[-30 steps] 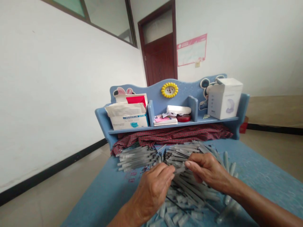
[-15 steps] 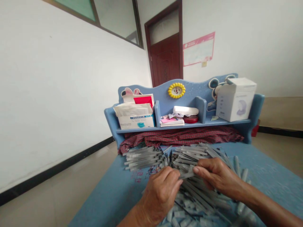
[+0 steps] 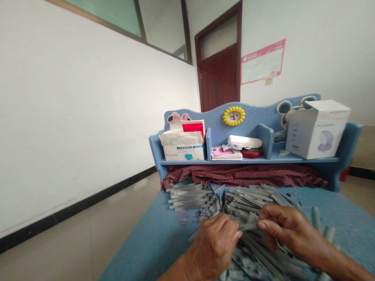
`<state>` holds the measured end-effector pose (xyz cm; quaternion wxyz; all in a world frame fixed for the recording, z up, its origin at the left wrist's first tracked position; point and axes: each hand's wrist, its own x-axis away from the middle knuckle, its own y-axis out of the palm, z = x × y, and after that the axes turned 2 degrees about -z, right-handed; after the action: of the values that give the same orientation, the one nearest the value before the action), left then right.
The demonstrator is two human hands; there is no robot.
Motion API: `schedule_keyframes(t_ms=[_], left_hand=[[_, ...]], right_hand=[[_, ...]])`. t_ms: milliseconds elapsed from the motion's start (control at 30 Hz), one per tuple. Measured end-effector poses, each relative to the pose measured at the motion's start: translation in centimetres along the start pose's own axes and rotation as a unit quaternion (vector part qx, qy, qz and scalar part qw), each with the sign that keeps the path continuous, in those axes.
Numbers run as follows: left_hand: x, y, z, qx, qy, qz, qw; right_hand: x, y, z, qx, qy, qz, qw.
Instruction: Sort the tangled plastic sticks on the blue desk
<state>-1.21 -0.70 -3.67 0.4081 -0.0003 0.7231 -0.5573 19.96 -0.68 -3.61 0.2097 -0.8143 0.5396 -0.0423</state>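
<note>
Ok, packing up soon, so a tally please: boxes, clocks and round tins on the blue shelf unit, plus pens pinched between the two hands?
Boxes: 2 (white-and-blue box, white box; red-and-white item behind it unclear)
Clocks: 1 (yellow clock)
Round tins: 1 (red tin)
Pens pinched between left hand and right hand: 1 (grey pen)
Total: 5

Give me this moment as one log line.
left hand: pinching grey tube | right hand: pinching same tube | tube pile: on blue desk
</note>
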Motion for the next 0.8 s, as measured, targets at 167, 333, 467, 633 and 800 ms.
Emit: schedule_keyframes(t_ms=[167, 333, 467, 633, 800], left_hand=[[0.1, 0.0, -0.1, -0.012, -0.002, -0.011, 1.000], [0.0, 0.3, -0.7, -0.021, 0.027, -0.010, 0.999], [0.0, 0.5, -0.9, -0.020, 0.025, -0.003, 0.999], [-0.1, 0.5, -0.9, -0.009, 0.028, 0.000, 1.000], [-0.2, 0.7, -1.1, 0.047, 0.033, -0.011, 0.998]], right_hand=[[-0.2, -0.1, 0.0, -0.067, -0.005, -0.020, 0.998], [-0.4, -0.4, -0.2, -0.016, -0.001, -0.013, 1.000], [-0.2, -0.5, -0.1, 0.065, -0.018, -0.011, 0.998], [-0.3, -0.8, -0.3, 0.054, -0.031, -0.026, 0.998], [-0.3, -1.2, -0.9, 0.018, -0.030, -0.043, 0.998]])
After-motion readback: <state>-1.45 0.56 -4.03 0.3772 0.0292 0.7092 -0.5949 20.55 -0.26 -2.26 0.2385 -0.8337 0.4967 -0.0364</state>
